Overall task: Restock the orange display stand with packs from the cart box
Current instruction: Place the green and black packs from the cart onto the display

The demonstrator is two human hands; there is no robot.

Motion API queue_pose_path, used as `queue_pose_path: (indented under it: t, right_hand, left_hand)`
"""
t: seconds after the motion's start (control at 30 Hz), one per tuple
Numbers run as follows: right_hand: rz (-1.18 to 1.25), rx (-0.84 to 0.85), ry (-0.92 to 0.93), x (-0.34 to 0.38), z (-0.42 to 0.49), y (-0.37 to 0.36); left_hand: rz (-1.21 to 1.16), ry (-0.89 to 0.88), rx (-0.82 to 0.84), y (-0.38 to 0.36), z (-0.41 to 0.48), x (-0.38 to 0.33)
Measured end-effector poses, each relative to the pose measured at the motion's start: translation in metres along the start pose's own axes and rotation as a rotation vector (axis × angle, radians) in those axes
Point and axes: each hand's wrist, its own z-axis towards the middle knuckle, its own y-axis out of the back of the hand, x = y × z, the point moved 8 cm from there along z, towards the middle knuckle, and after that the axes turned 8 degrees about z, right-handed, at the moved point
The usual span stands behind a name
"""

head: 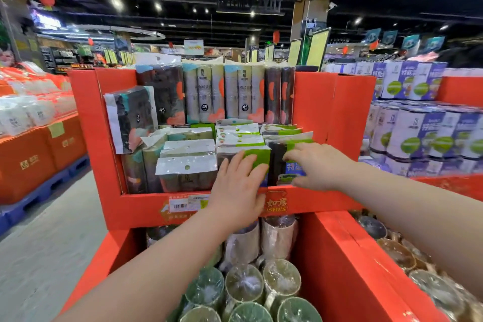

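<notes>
The orange display stand (313,102) fills the middle of the view, its upper tier packed with upright roll packs. My left hand (239,188) lies flat with straight fingers against a green-topped pack (257,157) in the front row. My right hand (317,165) reaches over the neighbouring dark pack (278,162) with a blue label; its fingers rest on the pack's top and its thumb is low at the front. A dark pack (133,117) leans tilted at the left of the tier. No cart box is in view.
The lower orange bin (337,264) right below my arms holds wrapped green rolls (244,285) standing on end. Stacks of purple-and-white packs (418,136) stand to the right. Orange boxes on a blue pallet (49,185) line the left, beside grey aisle floor.
</notes>
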Motion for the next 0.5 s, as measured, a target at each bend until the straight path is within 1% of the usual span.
queue_pose_path:
  t: [0.07, 0.13, 0.2, 0.27, 0.33, 0.4, 0.5]
  right_hand:
    - [0.010, 0.047, 0.023, 0.015, -0.018, -0.019]
    - [0.022, 0.102, 0.051, 0.030, -0.036, -0.042]
    - [0.037, 0.149, 0.069, 0.045, -0.053, -0.063]
    - [0.066, 0.209, 0.080, 0.059, -0.069, -0.085]
    - [0.092, 0.276, 0.117, 0.075, -0.084, -0.105]
    - [0.102, 0.332, 0.161, 0.088, -0.097, -0.122]
    - [0.121, 0.388, 0.212, 0.104, -0.115, -0.136]
  left_hand:
    - [-0.067, -0.018, 0.084, -0.015, -0.016, -0.005]
    - [-0.080, -0.034, 0.167, -0.027, -0.035, -0.010]
    - [-0.022, -0.023, 0.302, -0.039, -0.058, -0.012]
    - [0.044, 0.003, 0.401, -0.048, -0.081, -0.009]
    - [0.079, 0.051, 0.441, -0.047, -0.100, -0.006]
    - [0.085, 0.119, 0.447, -0.040, -0.114, -0.004]
    - [0.091, 0.230, 0.396, -0.012, -0.127, -0.003]
